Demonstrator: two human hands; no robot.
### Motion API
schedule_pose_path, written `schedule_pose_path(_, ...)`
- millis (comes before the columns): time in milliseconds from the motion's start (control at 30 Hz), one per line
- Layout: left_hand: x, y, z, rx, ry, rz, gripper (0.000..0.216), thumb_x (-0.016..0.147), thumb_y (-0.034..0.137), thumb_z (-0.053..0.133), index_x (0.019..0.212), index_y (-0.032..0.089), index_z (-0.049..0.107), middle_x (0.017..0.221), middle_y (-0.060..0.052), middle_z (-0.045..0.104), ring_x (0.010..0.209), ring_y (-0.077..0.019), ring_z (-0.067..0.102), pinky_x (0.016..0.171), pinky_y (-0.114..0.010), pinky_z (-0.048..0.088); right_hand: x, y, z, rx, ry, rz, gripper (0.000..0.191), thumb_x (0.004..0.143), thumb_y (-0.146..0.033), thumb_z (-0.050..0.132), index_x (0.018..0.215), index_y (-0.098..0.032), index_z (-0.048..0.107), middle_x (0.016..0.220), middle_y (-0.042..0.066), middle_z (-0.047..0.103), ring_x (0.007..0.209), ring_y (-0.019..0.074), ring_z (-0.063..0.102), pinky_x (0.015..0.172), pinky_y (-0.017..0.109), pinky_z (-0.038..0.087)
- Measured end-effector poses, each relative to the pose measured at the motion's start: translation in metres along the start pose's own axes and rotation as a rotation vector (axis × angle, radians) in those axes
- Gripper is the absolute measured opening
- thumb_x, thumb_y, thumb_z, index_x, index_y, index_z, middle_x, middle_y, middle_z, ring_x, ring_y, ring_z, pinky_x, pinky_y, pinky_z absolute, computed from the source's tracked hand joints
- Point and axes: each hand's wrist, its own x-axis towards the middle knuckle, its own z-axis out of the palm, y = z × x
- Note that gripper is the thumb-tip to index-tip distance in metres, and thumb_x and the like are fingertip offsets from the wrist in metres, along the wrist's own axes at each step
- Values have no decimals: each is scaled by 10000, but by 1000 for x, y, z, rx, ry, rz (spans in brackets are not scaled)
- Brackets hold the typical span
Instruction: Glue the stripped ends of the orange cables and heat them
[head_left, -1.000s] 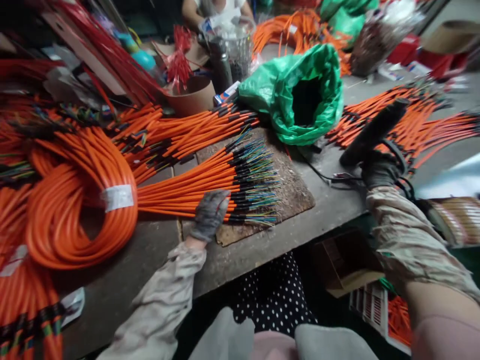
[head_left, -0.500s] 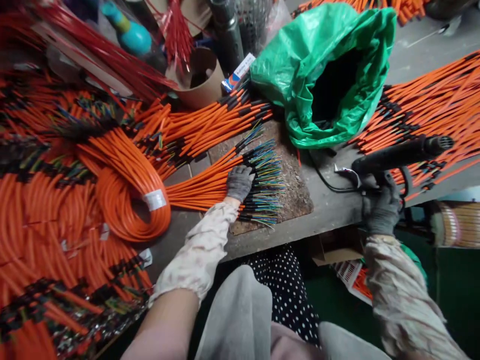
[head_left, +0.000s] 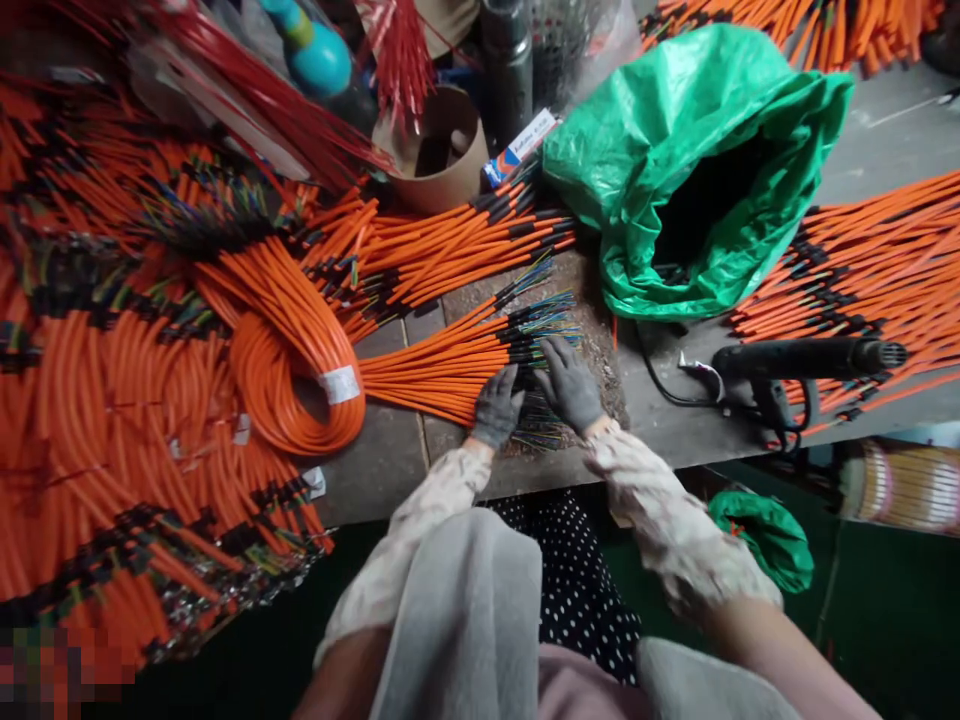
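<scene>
My left hand (head_left: 496, 405), in a grey glove, rests with bent fingers on the black-sleeved ends of a fanned bundle of orange cables (head_left: 439, 365). My right hand (head_left: 568, 382), also gloved, lies flat with fingers spread on the thin coloured wire tips (head_left: 551, 318) of the same bundle. The bundle runs back to an orange coil (head_left: 289, 365) tied with a white label. A black heat gun (head_left: 806, 358) lies on the table to the right, apart from both hands.
An open green plastic bag (head_left: 701, 160) sits behind the bundle. More orange cable bundles (head_left: 885, 265) lie at the right and in piles (head_left: 97, 400) at the left. A cardboard tube (head_left: 442, 150), red wires (head_left: 401, 55) and a metal bottle (head_left: 508, 60) stand at the back. The table's edge (head_left: 697, 455) runs just before me.
My right hand has let go of the heat gun, which now lies on the table, and has come left onto the wire tips. My left hand stays on the bundle.
</scene>
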Motion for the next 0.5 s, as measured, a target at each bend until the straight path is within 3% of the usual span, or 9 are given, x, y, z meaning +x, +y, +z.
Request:
schedule_pose_path(100,-73,-41,-20,-41,196,-88,460,1016,386,533,1403,154,620,1368,-209,690,1294,-329,653,1177,-519,478,79,-7,25,-148,-141,-7,735,1060,-442,447,1666,-42,330,1757,194,286,1656,360,204,1364,595,51)
schedule_pose_path(167,-110,-74,-48,18,316,-173,492,1019,450,515,1400,153,605,1339,-216,687,1271,-336,655,1163,-533,481,100,-1,38,-202,-214,2,793,1041,-463,484,1673,-20,298,1764,204,256,1656,370,199,1357,592,61)
schedule_pose_path(233,-132,-108,-85,113,411,-308,553,1006,506,527,1429,152,566,1380,-225,648,1314,-349,615,1170,-544,464,101,10,46,-242,-198,5,812,1031,-477,503,1672,-22,301,1764,209,250,1647,382,217,1346,595,89)
schedule_pose_path(300,-136,-143,-125,200,475,-427,641,983,541,550,1465,121,518,1442,-255,587,1387,-376,547,1200,-565,422,96,18,45,-270,-154,-35,760,1045,-462,474,1664,-42,336,1749,204,300,1627,388,258,1325,601,145)
schedule_pose_path(367,-126,-177,-156,239,492,-471,700,965,541,554,1483,75,485,1466,-288,551,1427,-403,499,1227,-588,376,98,17,39,-299,-119,-22,624,1078,-435,397,1592,-93,486,1661,193,472,1526,396,418,1263,604,270)
schedule_pose_path(433,-110,-207,-171,225,462,-462,689,961,518,529,1486,74,483,1469,-285,558,1422,-406,502,1229,-584,373,113,9,29,-344,-92,22,536,1097,-398,345,1478,-137,617,1547,176,601,1381,389,545,1169,577,379)
schedule_pose_path(500,-97,-229,-171,179,417,-462,655,968,501,485,1488,102,492,1459,-258,589,1377,-387,552,1190,-543,427,142,-1,21,-409,-88,12,476,1091,-334,377,1436,-152,650,1524,164,621,1344,371,556,1150,544,390)
